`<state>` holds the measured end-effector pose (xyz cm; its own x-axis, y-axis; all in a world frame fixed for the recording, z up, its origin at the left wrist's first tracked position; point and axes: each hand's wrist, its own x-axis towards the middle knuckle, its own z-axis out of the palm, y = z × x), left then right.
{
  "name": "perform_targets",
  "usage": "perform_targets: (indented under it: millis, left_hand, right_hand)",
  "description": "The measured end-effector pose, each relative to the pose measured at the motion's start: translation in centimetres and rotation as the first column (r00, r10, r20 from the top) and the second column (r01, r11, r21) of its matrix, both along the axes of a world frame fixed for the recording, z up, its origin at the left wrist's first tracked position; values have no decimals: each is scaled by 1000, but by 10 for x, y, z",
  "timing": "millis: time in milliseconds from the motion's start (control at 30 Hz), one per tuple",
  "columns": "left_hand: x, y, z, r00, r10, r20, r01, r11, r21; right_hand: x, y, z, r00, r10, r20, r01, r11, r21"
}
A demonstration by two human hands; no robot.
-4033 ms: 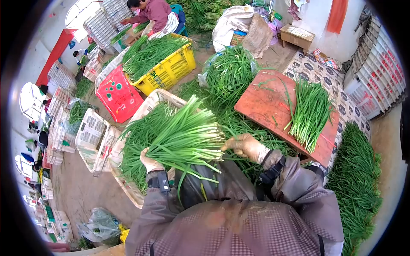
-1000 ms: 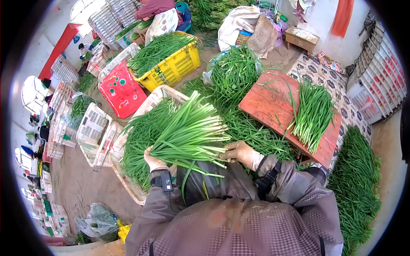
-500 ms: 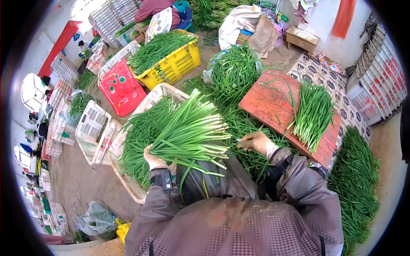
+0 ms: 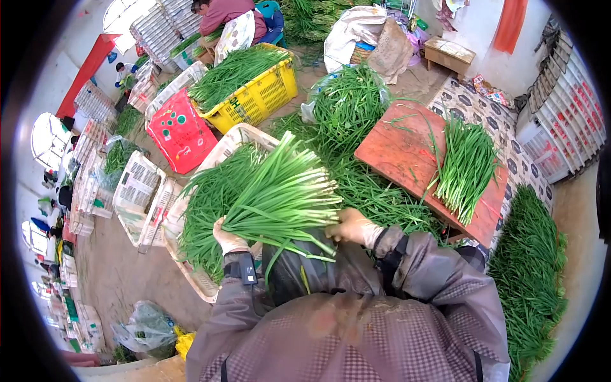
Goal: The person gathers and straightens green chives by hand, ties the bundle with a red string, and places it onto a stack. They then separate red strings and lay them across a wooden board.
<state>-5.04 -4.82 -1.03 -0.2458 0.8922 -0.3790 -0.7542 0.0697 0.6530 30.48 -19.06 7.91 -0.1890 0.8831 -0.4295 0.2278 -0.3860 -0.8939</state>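
My left hand, in a pale glove, is wrapped round the leafy part of a fanned bunch of green stalks. The white stalk ends point right, above my lap. At those ends is my right hand, gloved too, with its fingers pressed together; whatever they pinch is too small to name. Under and behind the bunch, a white crate holds more greens. A second bunch lies on the red board to the right.
Loose greens cover the floor before the board. A yellow crate full of greens stands ahead, by a red lid. Greens are piled at the right. White crates stand left. A person sits at the top.
My right hand has moved left from over the loose greens to the white stalk ends. My left hand keeps its hold on the bunch, almost unmoved.
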Motion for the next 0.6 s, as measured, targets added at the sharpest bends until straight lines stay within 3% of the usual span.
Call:
perform_targets:
  millis: [100, 167, 200, 233, 267, 300, 367, 400, 433, 467, 500, 567, 600]
  left_hand:
    - [1, -1, -5, 1000, -29, 7, 29, 999, -31]
    - [-1, 1, -9, 999, -51, 11, 51, 998, -38]
    - [-2, 1, -10, 998, -60, 12, 60, 998, -32]
    - [4, -3, -1, 999, -53, 11, 53, 997, -53]
    - [18, -13, 21, 999, -50, 9, 50, 996, -72]
    - [24, -17, 29, 999, -50, -15, 49, 995, -82]
    - [35, -24, 45, 997, -52, -63, 45, 994, -102]
    - [6, 1, -10, 998, -15, -57, 14, 999, -30]
    - [-10, 15, -38, 999, 18, -50, -16, 999, 45]
    - [10, -2, 2, 1000, -16, 8, 17, 997, -80]
    - [19, -8, 18, 1000, -26, 10, 27, 997, -78]
    - [23, -17, 32, 999, -36, 8, 36, 996, -80]
    - [18, -14, 25, 999, -45, 15, 46, 997, -63]
  right_hand:
    - [31, -6, 0, 990, -66, -123, 60, 997, -57]
    - [54, -13, -1, 996, -88, -16, 87, 995, -54]
    - [72, -14, -21, 951, -39, 305, 20, 998, 65]
    - [87, -13, -40, 803, -30, 596, -80, 984, 157]
    - [91, -19, -33, 334, 60, 941, -324, 945, 55]
    - [95, -32, -43, -172, -336, 926, -512, 834, 208]
    - [85, -37, -13, 257, -203, 945, -472, 827, 306]
    - [84, -32, -20, 665, -13, 747, -399, 839, 370]
    - [70, -32, -3, 874, 179, 453, -321, 911, 258]
    - [55, -31, -9, 943, 254, 216, -307, 913, 267]
    - [36, -31, 1, 966, 259, 7, -252, 934, 252]
    - [10, -29, -13, 983, 94, -161, -92, 996, 17]
    - [5, -28, -15, 979, 62, -196, -59, 998, 22]
